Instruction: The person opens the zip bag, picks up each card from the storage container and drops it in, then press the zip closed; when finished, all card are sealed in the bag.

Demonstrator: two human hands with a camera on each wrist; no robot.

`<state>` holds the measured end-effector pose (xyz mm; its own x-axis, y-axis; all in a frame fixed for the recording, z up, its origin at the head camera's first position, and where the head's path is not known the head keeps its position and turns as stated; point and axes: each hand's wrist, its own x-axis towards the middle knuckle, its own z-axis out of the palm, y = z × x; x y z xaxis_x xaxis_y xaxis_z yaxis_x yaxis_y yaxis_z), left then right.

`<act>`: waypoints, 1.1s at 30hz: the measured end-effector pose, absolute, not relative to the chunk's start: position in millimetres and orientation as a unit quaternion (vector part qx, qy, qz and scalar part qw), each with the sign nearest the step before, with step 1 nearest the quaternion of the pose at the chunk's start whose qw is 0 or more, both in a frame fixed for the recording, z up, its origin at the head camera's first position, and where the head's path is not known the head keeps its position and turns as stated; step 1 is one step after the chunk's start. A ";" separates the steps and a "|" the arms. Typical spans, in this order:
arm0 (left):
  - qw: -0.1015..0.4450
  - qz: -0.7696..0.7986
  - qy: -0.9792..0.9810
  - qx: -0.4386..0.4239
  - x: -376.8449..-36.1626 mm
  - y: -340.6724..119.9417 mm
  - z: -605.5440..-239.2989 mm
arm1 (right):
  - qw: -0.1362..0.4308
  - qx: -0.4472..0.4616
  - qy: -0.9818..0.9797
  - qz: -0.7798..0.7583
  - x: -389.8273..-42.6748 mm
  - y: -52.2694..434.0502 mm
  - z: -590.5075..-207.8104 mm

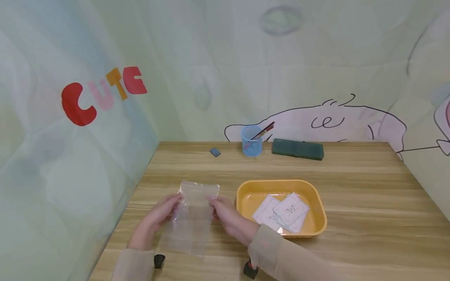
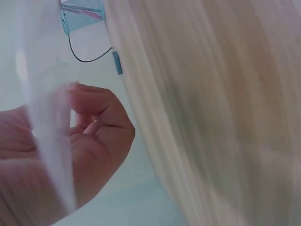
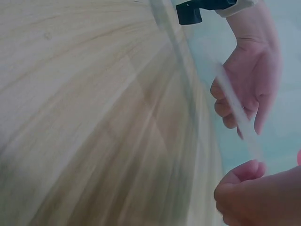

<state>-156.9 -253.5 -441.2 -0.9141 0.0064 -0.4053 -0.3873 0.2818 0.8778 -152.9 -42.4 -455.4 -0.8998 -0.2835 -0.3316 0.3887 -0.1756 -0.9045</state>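
Observation:
A clear plastic bag hangs between both hands over the left part of the table. My left hand pinches its left edge near the top, thumb against curled fingers. On the opposite edge my right hand pinches the bag just below its upper corner. The left wrist view shows the left hand curled at the bag's edge, with the film partly in front of it. From the right wrist, the bag appears almost edge-on as a thin pale strip between the two hands.
An orange tray holding several white square packets with butterfly prints stands right of the right hand. Along the back are a blue mesh cup with pencils, a dark green case and a small blue-grey block.

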 end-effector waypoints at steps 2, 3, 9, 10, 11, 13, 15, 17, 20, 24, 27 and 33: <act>0.145 0.571 0.799 -0.123 -156.0 -249.0 -436.0 | 0.213 0.027 0.594 -0.775 -153.3 -40.0 -452.2; 0.134 0.565 0.805 -0.124 -155.9 -246.7 -433.6 | 0.208 0.020 0.593 -0.778 -153.4 -38.2 -449.9; 0.061 0.560 0.819 -0.114 -155.1 -227.9 -416.0 | 0.183 -0.024 0.628 -0.756 -153.5 -18.1 -428.1; 0.051 0.563 0.818 -0.110 -154.3 -224.2 -412.3 | 0.181 -0.037 0.635 -0.750 -153.0 -13.2 -423.3; 0.041 0.567 0.816 -0.105 -153.3 -220.4 -408.6 | 0.180 -0.053 0.642 -0.743 -152.0 -8.2 -417.9; 0.021 0.571 0.815 -0.093 -150.8 -212.7 -401.4 | 0.172 -0.089 0.661 -0.725 -150.2 2.6 -408.4; -0.004 0.571 0.818 -0.072 -147.5 -204.9 -394.6 | 0.163 -0.121 0.676 -0.708 -149.3 13.3 -400.7; -0.035 0.573 0.818 -0.043 -144.7 -196.0 -389.9 | 0.148 -0.148 0.691 -0.691 -149.1 24.3 -395.9; -0.080 0.575 0.814 0.007 -140.7 -180.0 -385.6 | 0.120 -0.180 0.712 -0.668 -147.1 42.3 -391.7; -0.118 0.568 0.812 0.060 -134.9 -155.5 -383.6 | 0.088 -0.198 0.739 -0.638 -140.4 69.5 -388.4; -0.138 0.557 0.813 0.098 -132.2 -138.2 -384.3 | 0.069 -0.201 0.753 -0.623 -134.4 89.6 -388.3; -0.180 0.508 0.820 0.194 -135.5 -114.5 -385.2 | 0.039 -0.191 0.777 -0.599 -124.7 124.1 -392.9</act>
<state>-135.5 -114.5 -385.2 -0.8601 0.1358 0.4918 0.5008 0.4090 0.7629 -124.7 124.1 -392.9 -0.9243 -0.3433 0.1670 -0.2487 0.2097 -0.9456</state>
